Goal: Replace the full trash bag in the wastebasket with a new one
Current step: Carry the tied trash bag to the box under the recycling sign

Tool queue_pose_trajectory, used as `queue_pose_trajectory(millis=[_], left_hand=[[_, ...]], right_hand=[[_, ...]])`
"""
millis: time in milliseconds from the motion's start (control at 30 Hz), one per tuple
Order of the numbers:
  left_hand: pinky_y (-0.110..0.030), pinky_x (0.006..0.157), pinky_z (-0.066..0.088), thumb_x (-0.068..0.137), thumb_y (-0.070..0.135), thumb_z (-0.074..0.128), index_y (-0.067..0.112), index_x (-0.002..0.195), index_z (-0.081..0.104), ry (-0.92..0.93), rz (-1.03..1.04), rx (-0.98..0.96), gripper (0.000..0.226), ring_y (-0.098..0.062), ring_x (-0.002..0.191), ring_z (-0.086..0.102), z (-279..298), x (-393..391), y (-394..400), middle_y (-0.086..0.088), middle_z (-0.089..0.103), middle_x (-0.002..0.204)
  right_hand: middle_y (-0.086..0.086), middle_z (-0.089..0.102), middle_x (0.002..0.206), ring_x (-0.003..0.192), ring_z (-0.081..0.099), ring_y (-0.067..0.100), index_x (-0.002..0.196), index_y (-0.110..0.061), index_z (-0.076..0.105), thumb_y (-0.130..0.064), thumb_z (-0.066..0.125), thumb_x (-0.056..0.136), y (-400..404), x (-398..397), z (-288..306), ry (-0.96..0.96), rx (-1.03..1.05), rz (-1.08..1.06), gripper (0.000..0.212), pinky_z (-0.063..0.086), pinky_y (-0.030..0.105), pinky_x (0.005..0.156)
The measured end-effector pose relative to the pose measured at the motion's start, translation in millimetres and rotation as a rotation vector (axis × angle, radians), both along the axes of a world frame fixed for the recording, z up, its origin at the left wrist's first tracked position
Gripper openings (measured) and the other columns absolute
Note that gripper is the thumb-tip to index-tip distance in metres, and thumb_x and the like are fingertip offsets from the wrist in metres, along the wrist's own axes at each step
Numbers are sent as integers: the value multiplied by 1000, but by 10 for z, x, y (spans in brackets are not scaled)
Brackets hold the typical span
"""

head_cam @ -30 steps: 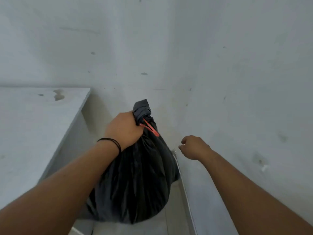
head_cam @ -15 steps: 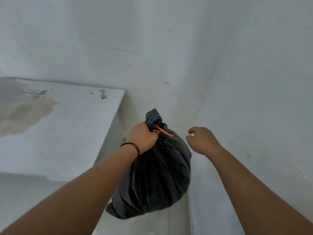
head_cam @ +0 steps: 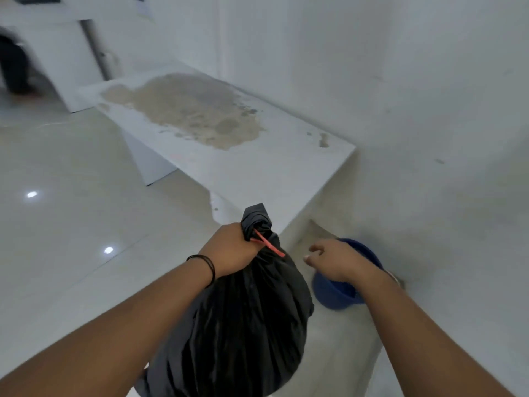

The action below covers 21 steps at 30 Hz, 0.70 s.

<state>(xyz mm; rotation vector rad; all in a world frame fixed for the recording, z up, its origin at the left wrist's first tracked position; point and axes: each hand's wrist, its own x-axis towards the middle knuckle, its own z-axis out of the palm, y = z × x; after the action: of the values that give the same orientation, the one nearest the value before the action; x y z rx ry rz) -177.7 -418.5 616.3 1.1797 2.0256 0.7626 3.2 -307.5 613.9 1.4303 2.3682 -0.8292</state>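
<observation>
A full black trash bag point(head_cam: 246, 319) hangs in the lower middle of the head view, tied at its neck with a red drawstring point(head_cam: 269, 245). My left hand point(head_cam: 232, 249) grips the bunched neck and holds the bag up off the floor. To its right, my right hand point(head_cam: 333, 260) hovers with loosely bent fingers and holds nothing. Under that hand stands a blue wastebasket point(head_cam: 335, 293) on the floor by the wall; my hand and forearm cover much of its rim.
A long white bench point(head_cam: 272, 167) with a large brown stain runs from the upper left to the wall, ending just above the wastebasket. White walls close off the right side. Glossy tiled floor point(head_cam: 71, 224) spreads to the left. A white cabinet stands far back left.
The view swung left and pulled back, bringing the bench, open floor and blue wastebasket into sight. My left hand keeps its grip on the bag's neck. My right hand's fingers have loosened.
</observation>
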Motion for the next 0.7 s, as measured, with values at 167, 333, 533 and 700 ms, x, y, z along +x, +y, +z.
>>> queue_pose_trajectory(millis=[167,333,533,700], left_hand=[[-28,51,28,85,32,57,20,51,35,-1,232,-45,42,-15,49,34,-105,-942,-717,1,40,51],[-26,56,35,85,31,59,17,59,48,29,445,10,31,-15,56,44,-249,-1992,-1242,-2,53,61],[-20,54,37,82,42,64,12,71,55,-10,601,36,33,-10,55,45,-431,-3307,-1580,-1,57,65],[-16,64,42,74,45,73,16,88,67,-63,657,60,33,-10,78,60,-408,-4293,-1698,2,67,84]], right_hand=[[1,52,137,123,49,18,133,-21,49,-40,51,90,-310,-1040,-136,71,-43,175,47,37,27,98],[2,54,135,122,50,19,131,-18,52,-36,49,92,-471,-2136,-296,141,41,249,43,35,23,97],[6,58,129,120,52,19,125,-13,58,-31,52,92,-526,-3511,-436,202,88,303,38,35,22,95],[7,56,131,122,50,20,126,-11,56,-29,50,94,-546,-4627,-433,217,74,343,38,34,22,97]])
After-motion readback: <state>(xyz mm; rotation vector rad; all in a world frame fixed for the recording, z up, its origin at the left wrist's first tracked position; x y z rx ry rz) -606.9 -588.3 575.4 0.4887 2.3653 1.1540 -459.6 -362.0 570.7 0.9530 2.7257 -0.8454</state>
